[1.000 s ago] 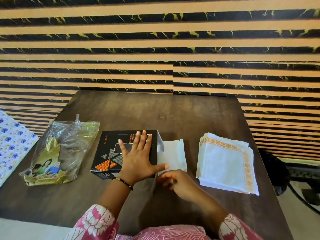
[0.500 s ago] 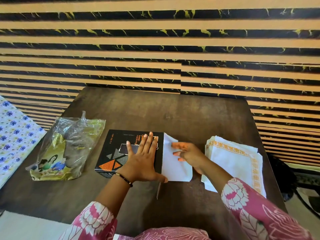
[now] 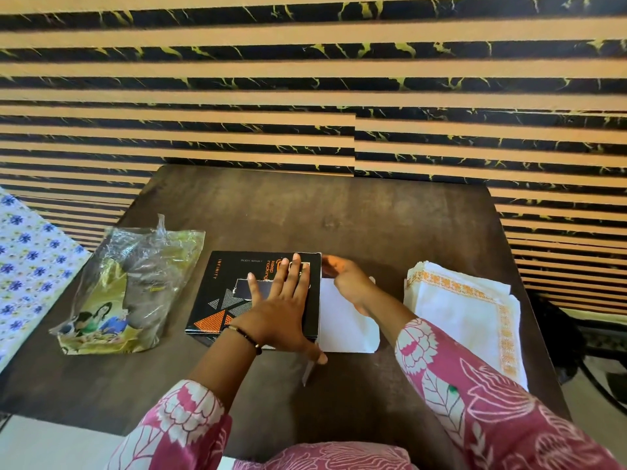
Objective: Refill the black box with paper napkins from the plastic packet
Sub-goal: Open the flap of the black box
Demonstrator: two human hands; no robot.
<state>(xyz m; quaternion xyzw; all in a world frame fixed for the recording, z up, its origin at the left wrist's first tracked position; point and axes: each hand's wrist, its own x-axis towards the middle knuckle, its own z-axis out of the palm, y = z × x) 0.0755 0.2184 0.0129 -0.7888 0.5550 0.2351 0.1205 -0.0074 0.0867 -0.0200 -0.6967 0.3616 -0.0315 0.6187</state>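
A black box (image 3: pixel 217 300) with orange and grey triangles lies flat in the middle of the dark wooden table (image 3: pixel 339 218). My left hand (image 3: pixel 281 310) presses flat on its lid, fingers spread, thumb at the front right corner. The box's white side flap (image 3: pixel 346 329) lies open on the table to the right. My right hand (image 3: pixel 346 279) rests on that flap at the box's far right corner, fingers curled against the edge. A stack of white napkins (image 3: pixel 458 310) with orange borders sits further right. The crumpled plastic packet (image 3: pixel 129 290) lies left of the box.
A striped black and tan wall (image 3: pixel 305 96) rises behind the table. A floral cloth (image 3: pixel 27 273) covers a surface at the far left. Dark cables and a dark object (image 3: pixel 556 330) lie on the floor right of the table.
My right hand has moved from the near edge of the flap up to the box's far right corner. The left hand stays pressed on the lid.
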